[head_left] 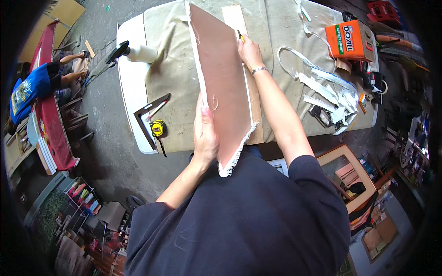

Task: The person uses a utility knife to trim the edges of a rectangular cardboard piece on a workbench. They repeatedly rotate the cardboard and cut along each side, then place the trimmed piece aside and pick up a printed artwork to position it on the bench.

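L hand [206,140] grips the long, flat brown panel w/ white fabric edging [223,73] by its left side, thumb on the face, other fingers mostly hidden. Panel slants up in front of the person's torso, over the near edge of the beige cloth-covered table [177,131]; its frayed lower end is right by the dark T-shirt [239,216]. R hand [250,53] is closed round a slim yellow-and-black tool [241,37] near panel's upper right edge; can't tell if the tip touches. Pale flat wood strip [234,17] lies partly behind panel.

On table, L side: white spray bottle w/ black head [142,54], black L-shaped square [143,126], yellow-and-black tape measure [158,128] just beside it. R side: orange rectangular can [347,41], pile of white fabric scraps [340,99] nearer the person. Far L: co-worker in blue shirt [32,89] by a long red padded piece [62,142].
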Motion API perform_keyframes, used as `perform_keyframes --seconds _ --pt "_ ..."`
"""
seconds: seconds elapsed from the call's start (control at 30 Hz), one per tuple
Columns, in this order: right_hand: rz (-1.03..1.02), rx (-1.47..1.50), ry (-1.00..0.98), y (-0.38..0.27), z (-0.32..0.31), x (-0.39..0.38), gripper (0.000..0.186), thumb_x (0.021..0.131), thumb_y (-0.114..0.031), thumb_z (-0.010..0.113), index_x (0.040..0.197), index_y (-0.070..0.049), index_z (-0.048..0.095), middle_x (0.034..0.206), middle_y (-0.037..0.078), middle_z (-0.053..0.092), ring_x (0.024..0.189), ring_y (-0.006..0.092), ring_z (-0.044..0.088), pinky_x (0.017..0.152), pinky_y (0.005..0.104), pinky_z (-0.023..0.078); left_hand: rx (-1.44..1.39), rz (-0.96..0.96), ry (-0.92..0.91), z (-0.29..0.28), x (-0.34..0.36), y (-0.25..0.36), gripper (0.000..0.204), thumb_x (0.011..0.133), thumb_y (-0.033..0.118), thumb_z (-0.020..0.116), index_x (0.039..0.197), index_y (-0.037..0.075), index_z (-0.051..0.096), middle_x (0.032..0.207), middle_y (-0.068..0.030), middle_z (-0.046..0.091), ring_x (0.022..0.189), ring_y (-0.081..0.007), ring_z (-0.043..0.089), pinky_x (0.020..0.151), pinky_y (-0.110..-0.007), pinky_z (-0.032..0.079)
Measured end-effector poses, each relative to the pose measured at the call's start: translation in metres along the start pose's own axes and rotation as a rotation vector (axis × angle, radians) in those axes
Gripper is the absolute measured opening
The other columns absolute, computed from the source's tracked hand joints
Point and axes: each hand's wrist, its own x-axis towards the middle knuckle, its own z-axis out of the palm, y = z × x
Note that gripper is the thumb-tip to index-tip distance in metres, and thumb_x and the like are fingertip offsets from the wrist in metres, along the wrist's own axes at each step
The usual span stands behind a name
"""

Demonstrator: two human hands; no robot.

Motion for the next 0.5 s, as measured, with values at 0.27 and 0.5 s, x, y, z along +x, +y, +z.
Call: perform_keyframes --seconds 0.27,0.5 --pt "-0.026 -0.05 0.009 -0.011 0.01 0.018 0.025 0.092 -0.022 0.053 0.106 -0.003 0.063 0.088 0.026 0.067 0.085 0.044 0.065 0.077 0.0507 0.052 0.006 -0.014 0.024 0.0 0.007 -0.008 0.051 0.106 0.027 0.032 0.147 -0.005 0.03 0.147 -0.0135 0.04 0.136 -0.0214 0.036 0.113 -0.034 0.025" --pt "-0.01 -0.097 -0.016 -0.011 0.012 0.018 0.023 0.091 -0.02 0.053 0.1 -0.002 0.064 0.088 0.026 0.067 0.085 0.0437 0.065 0.078 0.0504 0.053 0.004 -0.016 0.038 0.002 0.006 -0.009 0.052 0.106 0.028 0.032 0.146 -0.005 0.03 0.147 -0.0142 0.04 0.137 -0.0218 0.036 0.113 -0.034 0.025"
